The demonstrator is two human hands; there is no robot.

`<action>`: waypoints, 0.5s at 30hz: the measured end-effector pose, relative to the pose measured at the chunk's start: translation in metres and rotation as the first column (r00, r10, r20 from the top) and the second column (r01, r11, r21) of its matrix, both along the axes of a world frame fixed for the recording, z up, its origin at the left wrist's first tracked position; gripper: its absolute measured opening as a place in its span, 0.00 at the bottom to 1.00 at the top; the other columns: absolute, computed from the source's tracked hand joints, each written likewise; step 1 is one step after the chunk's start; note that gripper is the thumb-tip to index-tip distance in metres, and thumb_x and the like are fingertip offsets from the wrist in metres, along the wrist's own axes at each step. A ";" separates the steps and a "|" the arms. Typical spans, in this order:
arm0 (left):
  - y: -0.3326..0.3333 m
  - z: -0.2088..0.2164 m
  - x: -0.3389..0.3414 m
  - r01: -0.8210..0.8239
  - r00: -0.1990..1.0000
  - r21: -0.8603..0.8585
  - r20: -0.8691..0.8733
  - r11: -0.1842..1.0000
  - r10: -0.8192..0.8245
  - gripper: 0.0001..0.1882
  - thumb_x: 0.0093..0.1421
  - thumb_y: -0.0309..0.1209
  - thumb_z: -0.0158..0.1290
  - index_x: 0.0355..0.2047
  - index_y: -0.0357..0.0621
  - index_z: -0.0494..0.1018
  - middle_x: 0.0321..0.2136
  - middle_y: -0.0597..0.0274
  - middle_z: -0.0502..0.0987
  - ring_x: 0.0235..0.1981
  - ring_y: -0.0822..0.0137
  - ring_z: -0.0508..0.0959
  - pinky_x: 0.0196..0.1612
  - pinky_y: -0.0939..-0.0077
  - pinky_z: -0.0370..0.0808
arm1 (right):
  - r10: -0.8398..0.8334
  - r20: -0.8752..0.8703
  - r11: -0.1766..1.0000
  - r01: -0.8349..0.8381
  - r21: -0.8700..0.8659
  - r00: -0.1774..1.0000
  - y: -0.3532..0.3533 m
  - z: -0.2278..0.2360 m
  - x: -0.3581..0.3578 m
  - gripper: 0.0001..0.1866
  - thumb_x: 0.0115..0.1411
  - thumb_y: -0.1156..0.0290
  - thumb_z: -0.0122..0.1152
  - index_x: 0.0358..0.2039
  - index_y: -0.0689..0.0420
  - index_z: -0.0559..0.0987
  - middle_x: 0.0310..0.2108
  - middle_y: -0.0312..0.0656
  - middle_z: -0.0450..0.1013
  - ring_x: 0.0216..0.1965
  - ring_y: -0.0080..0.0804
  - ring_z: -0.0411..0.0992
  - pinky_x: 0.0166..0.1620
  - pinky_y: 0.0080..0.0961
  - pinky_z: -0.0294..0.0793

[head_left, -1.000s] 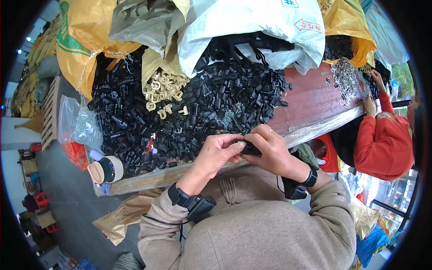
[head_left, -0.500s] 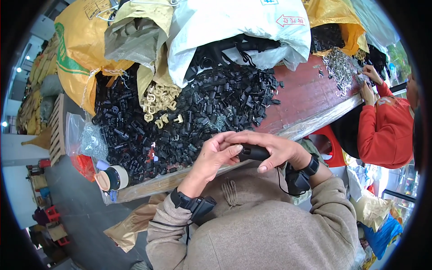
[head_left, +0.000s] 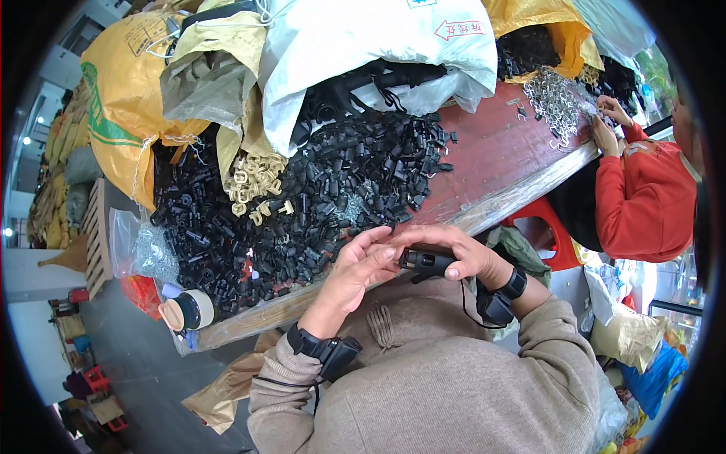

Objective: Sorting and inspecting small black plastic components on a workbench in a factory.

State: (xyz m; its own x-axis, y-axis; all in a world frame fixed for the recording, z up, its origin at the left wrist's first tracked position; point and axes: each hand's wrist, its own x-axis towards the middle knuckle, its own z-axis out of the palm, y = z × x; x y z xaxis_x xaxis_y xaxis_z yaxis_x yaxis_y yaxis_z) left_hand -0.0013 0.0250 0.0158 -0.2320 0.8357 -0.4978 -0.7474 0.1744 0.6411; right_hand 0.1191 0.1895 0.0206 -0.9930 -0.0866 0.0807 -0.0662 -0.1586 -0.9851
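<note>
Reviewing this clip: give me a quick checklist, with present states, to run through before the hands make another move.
1. Black piece held: ok, in the right hand.
2. Left hand touching that piece: cannot tell; its fingertips are at the piece's near end, contact unclear.
3. Gold-coloured pieces apart from the heap of black parts: not ok, they lie against it.
4. Cup clear of both hands: ok, at the table's left corner.
5. Co-worker's hands clear: ok, far right.
</note>
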 end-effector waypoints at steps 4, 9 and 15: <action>-0.004 -0.003 -0.003 -0.015 1.000 0.012 -0.025 1.000 0.015 0.23 0.52 0.29 0.51 0.48 0.36 0.59 0.35 0.56 0.72 0.30 0.71 0.75 0.31 0.82 0.75 | -0.047 0.033 0.992 0.051 -0.117 0.998 -0.003 -0.001 0.007 0.46 0.36 0.39 0.57 0.47 0.66 0.66 0.40 0.46 0.66 0.44 0.34 0.64 0.49 0.29 0.59; -0.007 -0.006 -0.003 -0.058 0.998 0.033 -0.032 0.998 0.059 0.23 0.53 0.29 0.51 0.48 0.35 0.60 0.35 0.53 0.72 0.28 0.71 0.75 0.31 0.83 0.75 | -0.085 0.020 0.990 0.086 -0.109 0.996 -0.004 -0.002 0.013 0.45 0.37 0.39 0.57 0.46 0.65 0.66 0.38 0.45 0.67 0.43 0.32 0.65 0.48 0.28 0.61; -0.015 -0.004 -0.009 -0.090 0.995 0.053 -0.048 0.995 0.093 0.21 0.54 0.28 0.49 0.47 0.35 0.60 0.35 0.52 0.72 0.28 0.71 0.75 0.30 0.83 0.74 | -0.224 0.046 0.971 0.227 -0.071 0.974 0.005 -0.013 0.037 0.38 0.42 0.44 0.57 0.44 0.65 0.67 0.36 0.42 0.68 0.39 0.28 0.65 0.45 0.23 0.62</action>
State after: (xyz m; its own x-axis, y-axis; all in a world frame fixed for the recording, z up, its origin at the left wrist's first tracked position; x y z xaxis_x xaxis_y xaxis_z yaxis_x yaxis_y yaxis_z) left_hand -0.0107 0.0097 0.0116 -0.3323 0.8335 -0.4414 -0.7253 0.0733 0.6845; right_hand 0.1560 0.1948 0.0080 -0.9887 0.1445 0.0409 -0.0721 -0.2180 -0.9733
